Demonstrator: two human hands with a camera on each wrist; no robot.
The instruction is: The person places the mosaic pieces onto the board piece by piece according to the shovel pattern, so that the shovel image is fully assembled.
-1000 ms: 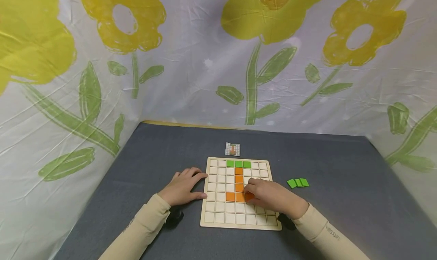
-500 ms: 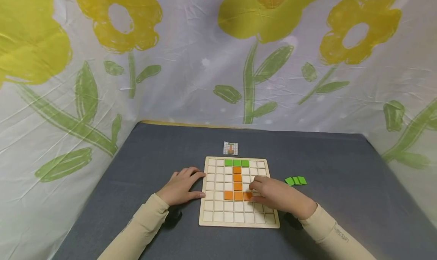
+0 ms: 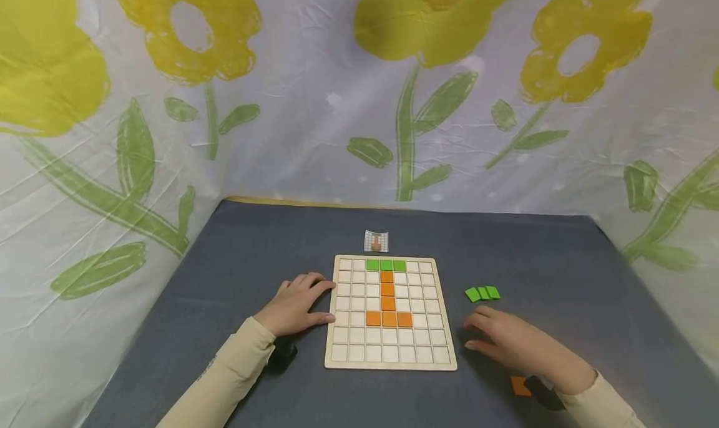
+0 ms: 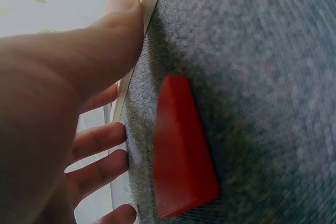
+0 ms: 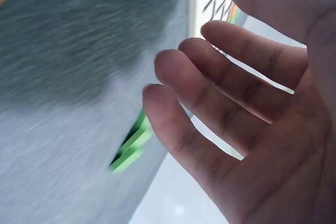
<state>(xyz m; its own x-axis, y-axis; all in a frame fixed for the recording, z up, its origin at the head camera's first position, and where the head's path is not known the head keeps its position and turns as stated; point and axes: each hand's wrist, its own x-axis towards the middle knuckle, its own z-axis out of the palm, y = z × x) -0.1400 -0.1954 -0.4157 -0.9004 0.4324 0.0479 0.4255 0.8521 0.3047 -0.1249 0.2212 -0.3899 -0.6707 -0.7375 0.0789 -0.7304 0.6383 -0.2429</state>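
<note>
A wooden grid board (image 3: 348,353) lies on the dark table. Three green tiles (image 3: 386,265) sit in its top row; below them, orange tiles (image 3: 388,303) form a column ending in a row of three. My left hand (image 3: 296,304) touches the board's left edge, thumb (image 4: 123,3) on the rim and fingers spread loosely. My right hand (image 3: 513,337) is off the board's right side with nothing in it, fingers loosely bent in the right wrist view. Ahead of it lie loose green tiles (image 3: 482,293). Beside its wrist is an orange tile (image 3: 520,386), partly hidden.
A small printed card (image 3: 376,241) with a coloured grid lies behind the board. In the left wrist view, a red wedge-shaped block (image 4: 181,150) rests on the table under the left hand. A flower-printed cloth (image 3: 303,135) hangs behind the table.
My right hand has let go of the orange tile at the row's right end and moved right, off the board. The left hand stays at the board's edge. The head view shifts slightly.
</note>
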